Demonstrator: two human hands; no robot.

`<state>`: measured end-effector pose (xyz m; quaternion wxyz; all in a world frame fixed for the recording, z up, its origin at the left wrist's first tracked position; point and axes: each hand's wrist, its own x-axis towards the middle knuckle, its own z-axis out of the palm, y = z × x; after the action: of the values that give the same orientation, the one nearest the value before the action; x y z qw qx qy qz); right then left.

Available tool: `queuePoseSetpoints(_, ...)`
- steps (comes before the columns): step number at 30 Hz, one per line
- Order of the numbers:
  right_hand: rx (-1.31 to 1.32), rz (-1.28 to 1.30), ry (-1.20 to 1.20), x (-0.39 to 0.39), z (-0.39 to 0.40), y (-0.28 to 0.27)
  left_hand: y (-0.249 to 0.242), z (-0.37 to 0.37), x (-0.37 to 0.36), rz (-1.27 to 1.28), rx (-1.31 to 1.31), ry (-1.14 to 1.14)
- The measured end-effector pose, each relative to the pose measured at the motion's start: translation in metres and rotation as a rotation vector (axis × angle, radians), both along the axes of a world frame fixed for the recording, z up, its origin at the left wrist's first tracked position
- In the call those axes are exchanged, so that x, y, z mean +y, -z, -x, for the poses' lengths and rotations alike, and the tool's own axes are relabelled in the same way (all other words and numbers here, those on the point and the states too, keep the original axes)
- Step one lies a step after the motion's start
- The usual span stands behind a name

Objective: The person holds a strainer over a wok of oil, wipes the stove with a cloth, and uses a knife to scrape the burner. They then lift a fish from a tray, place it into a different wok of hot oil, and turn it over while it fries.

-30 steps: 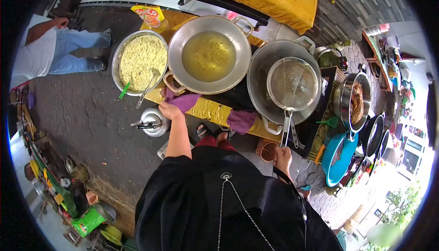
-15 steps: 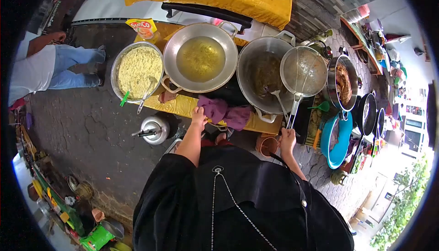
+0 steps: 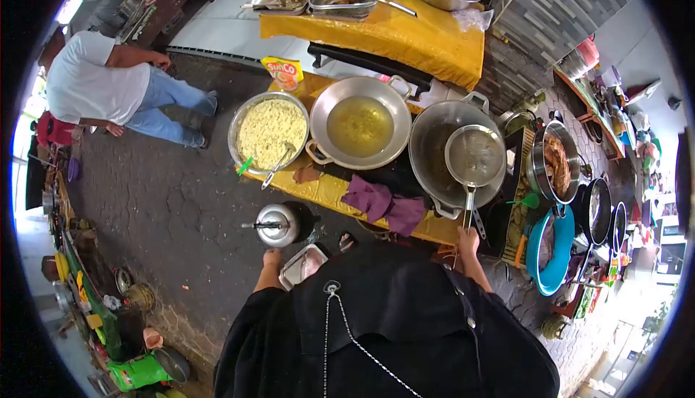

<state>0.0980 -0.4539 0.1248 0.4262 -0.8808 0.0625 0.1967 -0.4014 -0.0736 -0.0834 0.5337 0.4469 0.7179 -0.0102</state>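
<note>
My right hand point(image 3: 468, 240) grips the handle of a round mesh strainer point(image 3: 475, 154). Its bowl sits over the right side of a large grey wok point(image 3: 427, 153), hiding part of the wok's inside. A spatula handle point(image 3: 480, 227) sticks out beside the strainer handle. My left hand point(image 3: 272, 258) hangs low on the left with its fingers curled and nothing visible in them. Close to it are a silver kettle point(image 3: 278, 225) on the ground and a metal tray point(image 3: 292, 270) with something pale inside. A purple cloth point(image 3: 371, 198) drapes over the table's front edge.
On the yellow-covered table point(image 3: 318, 189) stand a pan of clear oil point(image 3: 397, 148), a basin of pale yellow batter-like food point(image 3: 271, 133) and a SunCo pouch point(image 3: 282, 73). A blue basin point(image 3: 537, 271) and several pans are to the right. A person point(image 3: 108, 79) walks at left.
My left hand has left the purple cloth and moved down and left beside the tray. My right hand still grips the strainer. The view has shifted, showing more of the back table and the person.
</note>
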Motion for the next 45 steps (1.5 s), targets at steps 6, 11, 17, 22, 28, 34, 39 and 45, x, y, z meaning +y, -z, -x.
queuePoseSetpoints(6, 0.056, 0.000, 0.044, 0.013, 0.010, 0.021, -0.071, 0.067, -0.047, 0.041, -0.115, -0.488)
queuePoseSetpoints(11, 0.124, -0.084, -0.048, 0.049, 0.005, 0.002, -0.076, 0.111, -0.105, -0.023, 0.080, -0.141)
queuePoseSetpoints(17, -0.133, -0.010, -0.346, 0.091, -0.036, 0.040, -0.047, 0.135, -0.129, -0.019, 0.132, 0.113)
queuePoseSetpoints(22, -0.230, 0.402, -0.621, 0.140, -0.060, -0.007, -0.117, 0.071, -0.126, -0.065, 0.022, -0.027)
queuePoseSetpoints(28, -0.276, 0.673, -0.817, 0.182, -0.100, -0.030, -0.194, -0.004, -0.125, -0.070, 0.002, -0.137)
queuePoseSetpoints(34, -0.310, 0.785, -0.954, 0.205, -0.121, -0.033, -0.193, -0.011, -0.154, -0.077, 0.064, -0.097)
queuePoseSetpoints(39, -0.284, 0.783, -1.050, 0.207, -0.116, -0.020, -0.136, 0.034, -0.188, -0.087, 0.228, 0.029)
queuePoseSetpoints(45, 0.081, 0.594, -1.058, 0.204, -0.090, -0.015, -0.104, 0.055, -0.202, -0.019, 0.248, 0.027)
